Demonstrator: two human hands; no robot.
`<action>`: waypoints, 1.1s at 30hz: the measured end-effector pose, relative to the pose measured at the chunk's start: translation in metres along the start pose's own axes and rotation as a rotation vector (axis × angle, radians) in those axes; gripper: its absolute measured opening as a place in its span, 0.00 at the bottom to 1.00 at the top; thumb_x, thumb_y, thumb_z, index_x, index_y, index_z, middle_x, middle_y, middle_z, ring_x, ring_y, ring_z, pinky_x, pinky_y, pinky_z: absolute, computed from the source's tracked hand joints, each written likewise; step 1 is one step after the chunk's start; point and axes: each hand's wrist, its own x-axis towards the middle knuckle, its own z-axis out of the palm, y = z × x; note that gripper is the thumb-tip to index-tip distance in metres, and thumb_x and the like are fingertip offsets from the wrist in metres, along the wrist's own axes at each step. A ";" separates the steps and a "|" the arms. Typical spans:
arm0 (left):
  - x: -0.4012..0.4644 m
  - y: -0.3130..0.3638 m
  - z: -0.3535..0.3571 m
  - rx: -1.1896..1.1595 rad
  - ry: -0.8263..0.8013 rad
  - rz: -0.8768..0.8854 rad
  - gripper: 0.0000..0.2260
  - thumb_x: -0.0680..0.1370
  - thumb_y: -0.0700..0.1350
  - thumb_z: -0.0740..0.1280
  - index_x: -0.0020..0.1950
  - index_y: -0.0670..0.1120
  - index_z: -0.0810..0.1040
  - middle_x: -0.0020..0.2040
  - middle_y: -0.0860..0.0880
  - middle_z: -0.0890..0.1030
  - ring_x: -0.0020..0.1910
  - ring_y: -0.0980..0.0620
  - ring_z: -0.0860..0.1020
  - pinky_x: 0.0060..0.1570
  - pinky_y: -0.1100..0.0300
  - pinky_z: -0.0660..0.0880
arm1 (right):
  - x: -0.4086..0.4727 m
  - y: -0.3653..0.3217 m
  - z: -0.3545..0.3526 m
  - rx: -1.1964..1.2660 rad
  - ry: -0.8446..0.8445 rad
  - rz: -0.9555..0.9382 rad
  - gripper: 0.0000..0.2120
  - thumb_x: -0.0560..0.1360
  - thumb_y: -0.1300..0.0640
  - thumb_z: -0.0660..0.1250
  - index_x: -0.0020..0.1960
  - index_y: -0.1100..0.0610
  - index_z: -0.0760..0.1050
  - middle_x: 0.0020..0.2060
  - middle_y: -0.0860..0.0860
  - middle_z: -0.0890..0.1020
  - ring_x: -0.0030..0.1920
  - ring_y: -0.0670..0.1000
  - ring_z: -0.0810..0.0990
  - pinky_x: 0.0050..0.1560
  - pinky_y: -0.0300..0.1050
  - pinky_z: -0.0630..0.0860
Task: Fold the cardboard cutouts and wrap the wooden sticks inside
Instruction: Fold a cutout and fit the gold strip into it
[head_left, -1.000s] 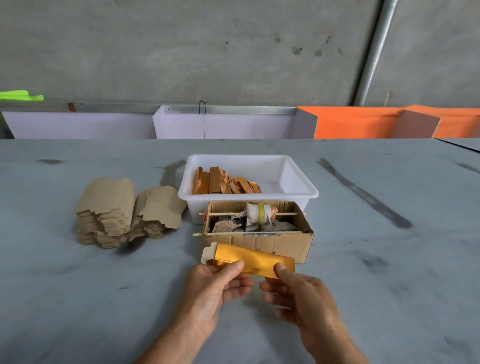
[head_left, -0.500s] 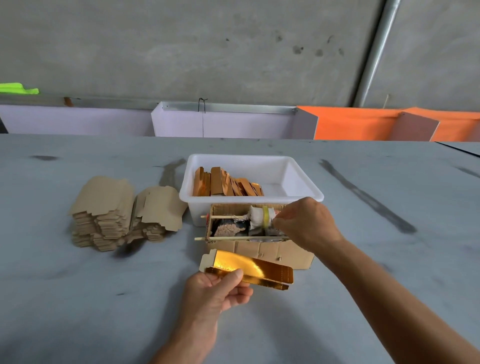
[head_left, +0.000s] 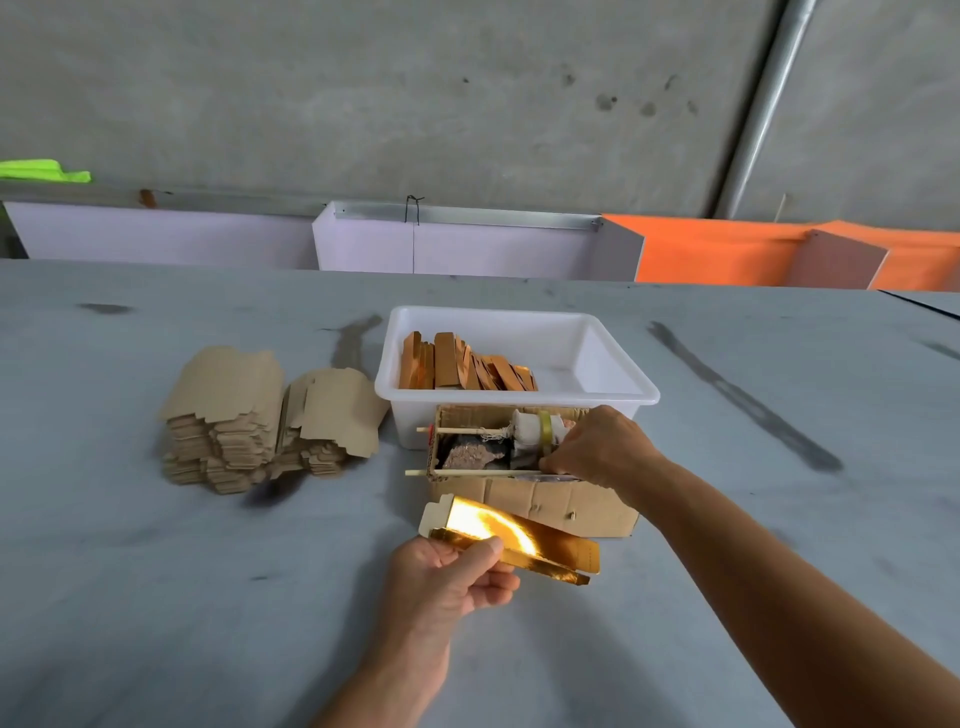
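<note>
Inside the cardboard box (head_left: 530, 501) little can be made out: a white roll with a yellow band (head_left: 540, 434), some greyish crumpled material, and two thin wooden sticks (head_left: 467, 472) laid across its open top, their right ends hidden under the right hand (head_left: 597, 449). That hand reaches in from the lower right, its forearm crossing the box's right corner, its fingers curled down at the front rim of the box; whether they pinch a stick or something else cannot be told, because the knuckles cover the tips. The left hand (head_left: 452, 577) is just in front of the box, thumb on top and fingers curled beneath, pinching a folded gold cardboard cutout (head_left: 514, 540) by its left part. The cutout is held just above the tabletop (head_left: 156, 597), its shiny inner face glaring so brightly that the folds are hard to read, and its right end reaches across the box's front wall. Touching the back of the box stands a white plastic tub (head_left: 613, 364) with a row of folded orange-gold pieces (head_left: 467, 364) leaning in its left half. Left of the box, well apart, lie two stacks of flat brown cutouts (head_left: 270, 415). The tabletop is grey and streaked with dark marks. Behind it run white and orange panels under a bare concrete wall with a slanting metal pipe (head_left: 769, 98).
</note>
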 end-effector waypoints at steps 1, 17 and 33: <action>0.000 0.000 0.000 0.011 0.000 0.002 0.05 0.69 0.36 0.71 0.38 0.34 0.80 0.34 0.35 0.81 0.29 0.44 0.81 0.30 0.57 0.79 | 0.001 0.000 0.000 0.019 0.003 0.011 0.16 0.69 0.56 0.74 0.53 0.59 0.75 0.44 0.52 0.78 0.40 0.48 0.76 0.35 0.38 0.74; -0.003 0.001 0.003 0.055 -0.003 0.037 0.04 0.72 0.35 0.70 0.37 0.37 0.80 0.34 0.35 0.82 0.30 0.44 0.81 0.32 0.57 0.79 | 0.001 -0.009 -0.005 0.236 -0.038 0.136 0.14 0.69 0.62 0.74 0.50 0.60 0.72 0.41 0.53 0.76 0.39 0.48 0.75 0.34 0.37 0.71; 0.004 -0.004 0.006 0.073 -0.007 0.039 0.02 0.72 0.38 0.71 0.40 0.40 0.81 0.34 0.48 0.84 0.35 0.55 0.82 0.36 0.63 0.79 | -0.007 -0.017 -0.017 0.201 0.020 0.093 0.15 0.63 0.67 0.77 0.46 0.62 0.76 0.43 0.58 0.80 0.46 0.56 0.82 0.41 0.43 0.79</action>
